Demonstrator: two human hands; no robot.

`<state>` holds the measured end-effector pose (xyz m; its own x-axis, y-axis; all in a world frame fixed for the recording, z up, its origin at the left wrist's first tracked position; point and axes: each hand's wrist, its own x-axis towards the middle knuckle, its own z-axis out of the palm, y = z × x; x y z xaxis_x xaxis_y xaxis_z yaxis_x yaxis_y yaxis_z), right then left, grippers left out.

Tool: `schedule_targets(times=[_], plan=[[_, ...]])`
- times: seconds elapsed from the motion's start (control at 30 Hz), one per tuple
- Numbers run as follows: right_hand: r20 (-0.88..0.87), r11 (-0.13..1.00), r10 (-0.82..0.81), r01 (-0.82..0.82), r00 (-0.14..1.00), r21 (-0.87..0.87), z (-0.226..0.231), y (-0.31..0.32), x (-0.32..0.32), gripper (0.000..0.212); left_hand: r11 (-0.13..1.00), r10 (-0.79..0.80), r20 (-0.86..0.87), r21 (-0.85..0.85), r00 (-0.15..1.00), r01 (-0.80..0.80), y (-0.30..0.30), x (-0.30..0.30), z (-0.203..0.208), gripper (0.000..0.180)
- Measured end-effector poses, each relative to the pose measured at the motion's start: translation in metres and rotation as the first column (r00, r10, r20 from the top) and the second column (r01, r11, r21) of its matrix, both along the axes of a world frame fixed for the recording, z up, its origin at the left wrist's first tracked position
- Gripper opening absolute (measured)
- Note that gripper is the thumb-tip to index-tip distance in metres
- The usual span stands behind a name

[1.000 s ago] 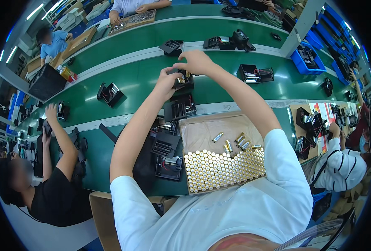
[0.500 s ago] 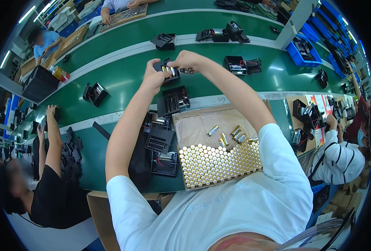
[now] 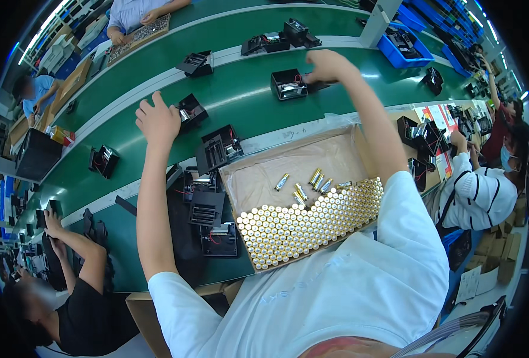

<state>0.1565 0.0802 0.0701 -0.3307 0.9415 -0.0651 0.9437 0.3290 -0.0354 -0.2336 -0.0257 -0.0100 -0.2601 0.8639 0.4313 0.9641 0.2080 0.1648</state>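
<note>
My left hand (image 3: 158,122) is open, fingers spread, beside a black battery box (image 3: 195,113) with batteries in it; its thumb side is next to the box. Farther right, my right hand (image 3: 330,64) has its fingers bent down over the edge of another open battery box (image 3: 288,85), at its dark hinged-out part with red wire. Part of its fingers and whatever is in the palm are hidden. Close to me, a carton (image 3: 300,149) holds many upright batteries (image 3: 288,235) in rows, with several loose batteries (image 3: 300,192) lying on its brown paper.
Black battery boxes (image 3: 218,238) are piled left of the carton. More boxes (image 3: 103,161) stand along the green table (image 3: 234,101). A blue bin (image 3: 403,51) stands at the far right. Co-workers sit at left, a black sleeve (image 3: 85,316) nearest, and at right, a striped sleeve (image 3: 476,197).
My hands have parted. The left has let go of the battery box, which stands on the table with batteries inside. The right has moved right to another box. The view has shifted right.
</note>
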Motion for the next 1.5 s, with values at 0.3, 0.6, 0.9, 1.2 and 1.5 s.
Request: schedule_targets(times=[0.3, 0.6, 0.9, 1.2, 1.5], plan=[[0.38, 0.794, 0.491, -0.582, 0.783, 0.173, -0.022, 0.013, 0.033, 0.014, 0.978, -0.209, 0.024, 0.027, 0.978, 0.208, -0.003, 0.021, 0.009, 0.043], [-0.017, 0.723, 0.688, -0.687, 0.725, -0.073, 0.035, 0.029, -0.063, 0.008, 0.849, -0.387, 0.692, 0.011, 0.609, 0.528, -0.004, 0.062, 0.021, 0.04], [-0.3, 0.875, 0.364, -0.434, 0.882, -0.216, 0.031, 0.03, -0.138, 0.017, 0.827, -0.239, 0.878, -0.039, 0.414, 0.561, 0.055, 0.112, 0.018, 0.042], [-0.463, 0.931, 0.363, -0.294, 0.809, 0.215, -0.019, 0.034, -0.124, 0.019, 0.936, -0.037, 0.973, 0.113, -0.226, 0.334, 0.065, 0.123, 0.019, 0.033], [-0.379, 0.891, 0.427, -0.31, 0.821, 0.332, -0.028, 0.023, -0.146, 0.018, 0.914, -0.088, 0.844, 0.28, -0.53, 0.293, 0.073, 0.115, -0.004, 0.038]])
